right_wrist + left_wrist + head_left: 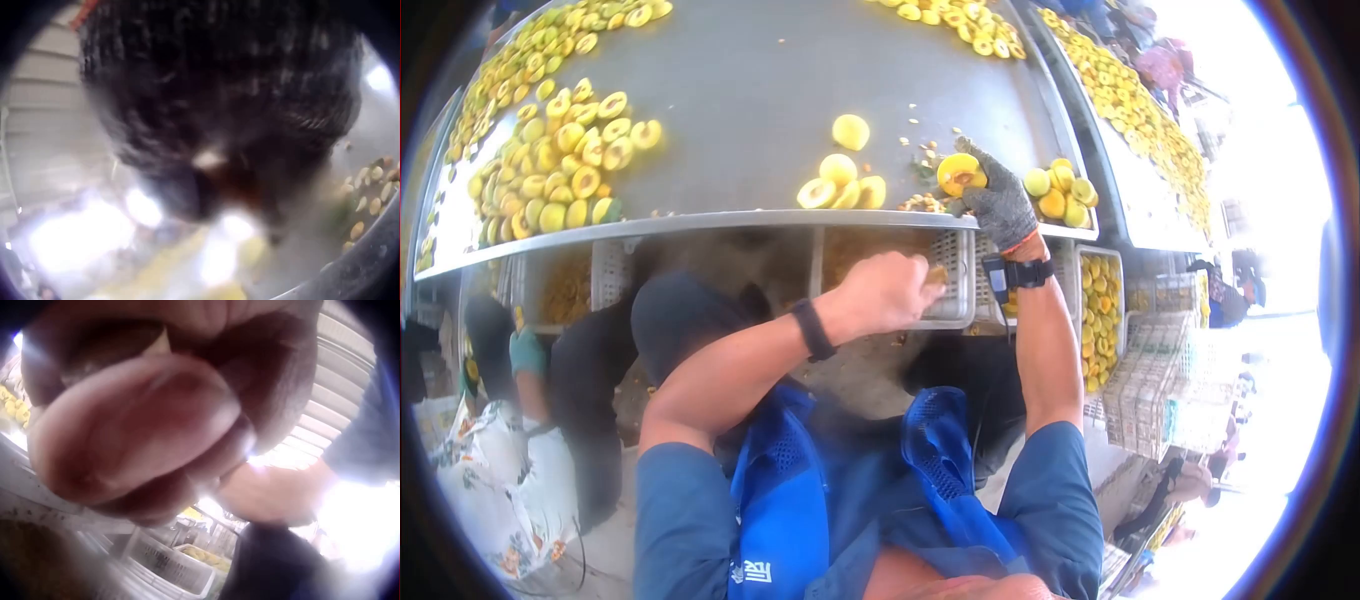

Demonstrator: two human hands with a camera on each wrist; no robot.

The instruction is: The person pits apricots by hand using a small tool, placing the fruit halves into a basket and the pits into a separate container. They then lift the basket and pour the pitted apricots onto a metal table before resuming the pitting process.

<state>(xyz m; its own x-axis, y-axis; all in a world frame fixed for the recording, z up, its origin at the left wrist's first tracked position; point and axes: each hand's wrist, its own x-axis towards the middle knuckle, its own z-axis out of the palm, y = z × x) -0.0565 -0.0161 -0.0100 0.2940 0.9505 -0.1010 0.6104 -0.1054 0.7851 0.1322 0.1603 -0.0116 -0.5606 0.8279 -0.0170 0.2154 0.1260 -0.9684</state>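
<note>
My bare left hand [888,292], fingers curled, is just below the metal table's front edge. It grips a small brown thing [938,274], mostly hidden by the fingers; I cannot tell its kind. The curled left thumb [137,425] fills much of the left wrist view. Over the table's edge, my right hand [1003,200] in a grey knit glove holds a yellow peach half [960,174] between thumb and fingers, its reddish hollow facing up. The dark glove [219,81] covers most of the blurred right wrist view.
Several peaches [840,170] lie left of the right hand, and more peach pieces [1060,190] on its right. Pits [369,194] are scattered nearby. A large heap of halves [560,160] covers the table's left. White crates [945,275] stand under the edge.
</note>
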